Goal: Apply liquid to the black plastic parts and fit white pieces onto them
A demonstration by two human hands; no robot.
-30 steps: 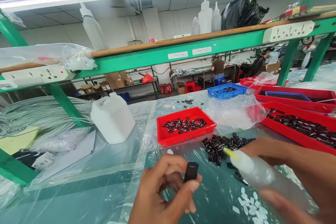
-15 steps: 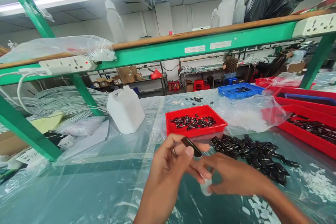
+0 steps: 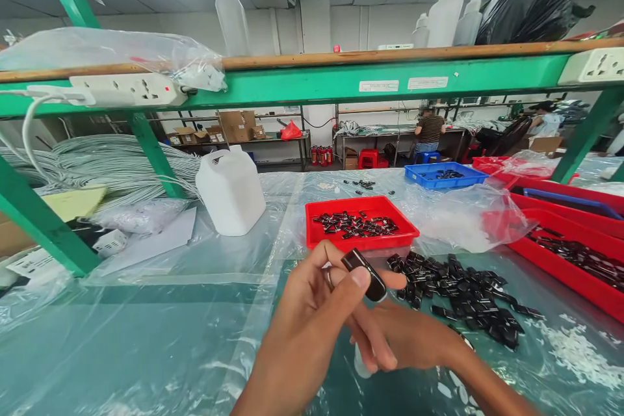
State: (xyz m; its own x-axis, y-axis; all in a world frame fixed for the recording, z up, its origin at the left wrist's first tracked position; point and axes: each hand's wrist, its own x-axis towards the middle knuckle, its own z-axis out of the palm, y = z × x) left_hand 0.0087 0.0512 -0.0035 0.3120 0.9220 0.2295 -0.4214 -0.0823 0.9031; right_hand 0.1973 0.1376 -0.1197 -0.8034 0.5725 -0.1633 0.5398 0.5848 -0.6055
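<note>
My left hand [image 3: 312, 325] pinches a small black plastic part [image 3: 364, 273] between thumb and fingers, held up over the plastic-covered bench. My right hand [image 3: 409, 341] sits just below and behind it, fingers curled around a translucent squeeze bottle [image 3: 361, 364] that is mostly hidden by both hands. A pile of similar black parts [image 3: 463, 289] lies on the bench just right of my hands. A red tray [image 3: 361, 234] with more black parts stands beyond the hands.
A white jug [image 3: 230, 192] stands left of the red tray. Larger red trays [image 3: 575, 253] and a blue tray [image 3: 446, 175] lie to the right. Small white pieces [image 3: 580, 348] are scattered at lower right. A green shelf frame [image 3: 312, 84] spans overhead. A person works far back.
My right hand with the bottle came in from the right and tucked under my left hand. The left hand tilted the black part and raised it slightly. The view shifted right.
</note>
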